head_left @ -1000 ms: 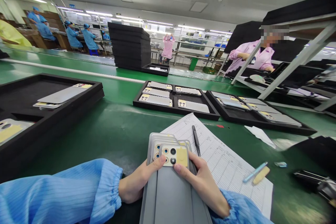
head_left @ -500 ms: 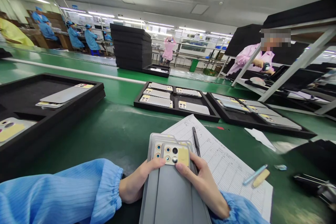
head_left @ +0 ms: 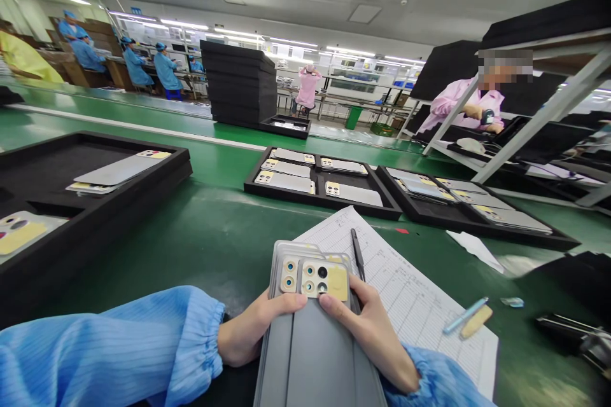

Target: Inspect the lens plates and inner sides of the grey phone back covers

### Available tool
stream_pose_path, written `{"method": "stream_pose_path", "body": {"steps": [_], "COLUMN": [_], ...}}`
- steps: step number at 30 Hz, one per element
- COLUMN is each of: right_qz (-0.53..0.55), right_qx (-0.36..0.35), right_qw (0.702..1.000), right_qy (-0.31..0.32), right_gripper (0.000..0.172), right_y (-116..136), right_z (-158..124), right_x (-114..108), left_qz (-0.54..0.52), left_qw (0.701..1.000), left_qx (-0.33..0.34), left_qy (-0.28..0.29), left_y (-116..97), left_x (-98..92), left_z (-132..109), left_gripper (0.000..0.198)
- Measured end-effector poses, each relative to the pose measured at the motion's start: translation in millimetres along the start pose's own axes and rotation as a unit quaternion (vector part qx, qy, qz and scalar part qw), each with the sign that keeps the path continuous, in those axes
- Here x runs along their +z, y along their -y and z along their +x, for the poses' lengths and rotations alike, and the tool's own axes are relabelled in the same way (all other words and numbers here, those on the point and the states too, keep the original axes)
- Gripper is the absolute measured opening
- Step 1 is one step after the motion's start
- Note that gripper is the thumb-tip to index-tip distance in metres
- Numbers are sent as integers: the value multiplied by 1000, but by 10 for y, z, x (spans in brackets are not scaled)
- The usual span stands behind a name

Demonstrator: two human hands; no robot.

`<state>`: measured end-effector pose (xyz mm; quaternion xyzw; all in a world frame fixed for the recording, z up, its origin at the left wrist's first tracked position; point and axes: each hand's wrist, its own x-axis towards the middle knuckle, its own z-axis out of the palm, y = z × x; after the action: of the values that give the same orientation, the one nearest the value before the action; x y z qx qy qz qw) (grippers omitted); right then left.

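Between my hands is a stack of grey phone back covers [head_left: 317,343], overlapping unevenly, with camera cut-outs and yellow film at the upper end. My left hand [head_left: 255,327] grips the stack from the left, its thumb lying on the top cover below the lens holes. From the right, my right hand [head_left: 370,327] holds the same stack, thumb pressed just under the camera area. The fingers beneath are mostly hidden. Under and beside the stack lies a printed form sheet [head_left: 410,305] with handwriting. Black tweezers [head_left: 357,253] rest on the sheet by my right fingers.
Black foam trays with covers stand at left [head_left: 143,203], centre [head_left: 281,196] and right [head_left: 482,232]. Behind them rises a tall stack of black trays [head_left: 236,86]. A blue pen [head_left: 465,316] lies on the sheet. A person in pink [head_left: 453,102] holds a scanner at right.
The top cover in my hands has shifted slightly to the right, showing more of the cover beneath at its left. Both hands keep their hold.
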<state>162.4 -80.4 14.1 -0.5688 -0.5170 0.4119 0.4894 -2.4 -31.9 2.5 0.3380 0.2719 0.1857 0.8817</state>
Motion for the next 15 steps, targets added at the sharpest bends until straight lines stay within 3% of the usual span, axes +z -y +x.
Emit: {"method": "stream_pose_path", "body": {"steps": [9,15], "right_qz": [8,14], "right_qx": [-6,-8], "right_qw": [1000,999], "right_qy": [5,-49], "right_gripper": [29,30], "right_y": [11,-12], "right_z": [-1,11], "right_x": [-11,-12], "left_qz": [0,-3], "left_qw": [1000,1000], "left_qx": [6,4], "left_qy": [7,14], "left_y": [23,25], "left_x": [-29,-39], "left_z": [22,22], "left_gripper": [56,53]}}
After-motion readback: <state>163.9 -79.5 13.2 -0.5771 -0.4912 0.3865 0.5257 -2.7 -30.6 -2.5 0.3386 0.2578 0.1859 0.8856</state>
